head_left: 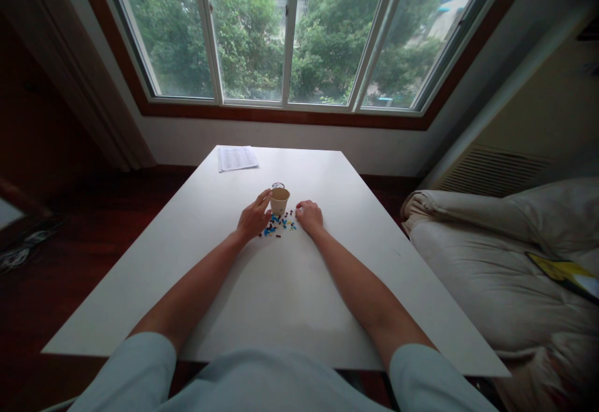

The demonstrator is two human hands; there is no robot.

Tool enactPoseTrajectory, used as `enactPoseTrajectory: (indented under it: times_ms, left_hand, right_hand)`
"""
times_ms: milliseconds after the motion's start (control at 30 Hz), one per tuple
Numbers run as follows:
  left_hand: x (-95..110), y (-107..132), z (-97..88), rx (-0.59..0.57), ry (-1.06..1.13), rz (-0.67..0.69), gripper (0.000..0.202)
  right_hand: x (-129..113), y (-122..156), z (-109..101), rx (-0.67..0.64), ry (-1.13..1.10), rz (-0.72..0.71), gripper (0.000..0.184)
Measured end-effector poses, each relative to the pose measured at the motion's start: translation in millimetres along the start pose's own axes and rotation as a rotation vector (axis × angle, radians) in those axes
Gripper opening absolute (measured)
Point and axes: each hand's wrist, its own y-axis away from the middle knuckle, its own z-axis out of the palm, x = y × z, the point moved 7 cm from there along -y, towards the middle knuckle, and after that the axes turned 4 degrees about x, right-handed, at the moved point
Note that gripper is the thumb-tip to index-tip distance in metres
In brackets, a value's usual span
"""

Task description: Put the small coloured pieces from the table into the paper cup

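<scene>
A tan paper cup (280, 202) stands upright on the white table (281, 293). My left hand (254, 217) is at the cup's left side, fingers stretched toward the rim and thumb apart, lower down near the base. The fingertips appear to touch the cup; no wrapped grip shows. Small blue, dark red and yellow pieces (270, 231) lie scattered in front of the cup, too small to name. Just right of them, my right hand (310, 216) rests low at the table with its fingers curled together. Whatever those fingers may hold is hidden.
A thin dark looped object (278, 185) lies behind the cup. Printed sheets of paper (238, 158) are at the table's far left corner. Beyond the table is a wide window (285, 107). On the right stands a pale padded sofa (468, 262).
</scene>
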Motion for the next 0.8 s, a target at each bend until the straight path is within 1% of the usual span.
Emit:
enactPoseTrajectory:
  times_ms: [100,167,233,367,467,567,800]
  left_hand:
    - [-2.4,-0.2,-2.1,0.015,-0.005,-0.015,0.043]
    - [-3.1,-0.4,0.1,-0.008,-0.018,-0.005,0.031]
    - [-0.7,0.0,6.2,-0.066,-0.028,0.043,0.026]
    - [6.8,5.0,25.3,-0.241,-0.025,0.151,0.022]
    - [9.3,8.5,34.9,-0.312,-0.015,0.17,0.02]
    - [9.7,8.9,37.8,-0.318,-0.018,0.151,0.022]
    - [15.3,7.8,35.5,-0.299,-0.069,0.131,0.022]
  right_hand:
    - [1.0,-0.4,2.3,-0.002,-0.002,-0.01,0.021]
    - [1.8,-0.9,3.7,-0.005,-0.002,-0.008,0.021]
    - [2.5,-1.3,4.4,-0.008,-0.003,-0.001,0.021]
    - [1.0,-1.5,3.0,-0.012,0.002,0.008,0.02]
    - [-1.2,-0.7,0.7,-0.019,0.015,0.013,0.02]
    - [-3.5,0.2,-1.0,-0.027,0.016,0.008,0.021]
    - [-3.4,0.5,-1.0,-0.014,0.012,0.002,0.02]
